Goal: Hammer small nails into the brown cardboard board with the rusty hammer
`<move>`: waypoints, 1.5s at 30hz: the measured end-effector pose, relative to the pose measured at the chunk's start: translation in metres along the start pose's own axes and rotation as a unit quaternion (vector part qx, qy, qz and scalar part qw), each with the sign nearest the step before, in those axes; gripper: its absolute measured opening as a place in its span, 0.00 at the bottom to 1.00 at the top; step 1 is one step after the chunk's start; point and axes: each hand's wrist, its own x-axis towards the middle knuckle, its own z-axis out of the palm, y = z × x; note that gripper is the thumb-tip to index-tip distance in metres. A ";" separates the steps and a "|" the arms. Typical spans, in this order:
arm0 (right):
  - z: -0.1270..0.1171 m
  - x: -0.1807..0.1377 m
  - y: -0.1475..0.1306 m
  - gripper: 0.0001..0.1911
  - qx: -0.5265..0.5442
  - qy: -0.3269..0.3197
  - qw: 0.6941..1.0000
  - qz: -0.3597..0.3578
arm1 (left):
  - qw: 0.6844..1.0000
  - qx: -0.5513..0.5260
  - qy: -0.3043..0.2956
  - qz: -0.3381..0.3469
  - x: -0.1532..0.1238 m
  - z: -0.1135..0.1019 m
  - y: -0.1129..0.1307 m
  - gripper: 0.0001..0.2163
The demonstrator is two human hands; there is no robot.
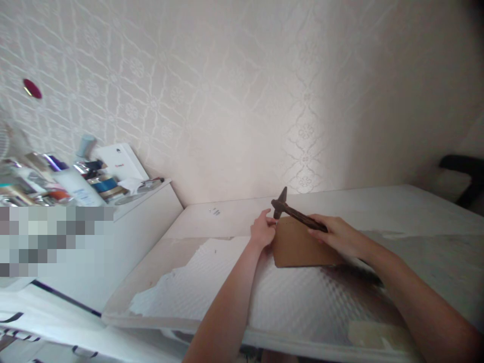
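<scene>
My right hand [335,233] is closed around the dark handle of a hammer [302,217]. The hammer's head is raised just over the far left corner of a brown board [298,247], which lies on the white table [181,292]. At that same corner, my left hand [263,229] has its fingertips pinched together, close under the hammer head. Whatever is between those fingertips is too small to make out. Several small metal pieces, which look like nails [215,212], lie on the table to the left of the board. Part of the board is hidden by my right hand.
A white cabinet [151,227] stands at the left, crowded with bottles [81,189], jars and a white box [123,161]. The patterned wall [234,101] rises behind the table. A black armrest-like part [463,166] shows at the far right.
</scene>
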 end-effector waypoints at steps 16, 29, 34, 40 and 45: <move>0.002 0.002 0.005 0.21 0.036 -0.035 0.999 -0.002 | 1.000 0.008 -0.003 0.004 0.000 -0.001 0.001 0.27; 0.004 0.002 0.003 0.22 0.004 -0.033 0.999 -0.007 | 1.000 0.025 -0.005 0.000 0.002 -0.001 -0.002 0.27; 0.004 0.001 0.003 0.22 0.000 -0.019 0.999 -0.034 | 1.000 0.026 -0.005 0.009 0.003 0.000 -0.004 0.27; 0.003 0.002 0.003 0.21 -0.018 -0.026 0.999 -0.016 | 1.000 0.021 -0.001 0.017 0.003 0.000 -0.004 0.27; 0.003 0.002 0.004 0.22 -0.016 -0.036 0.999 -0.029 | 1.000 0.026 0.000 0.013 0.003 0.000 -0.004 0.27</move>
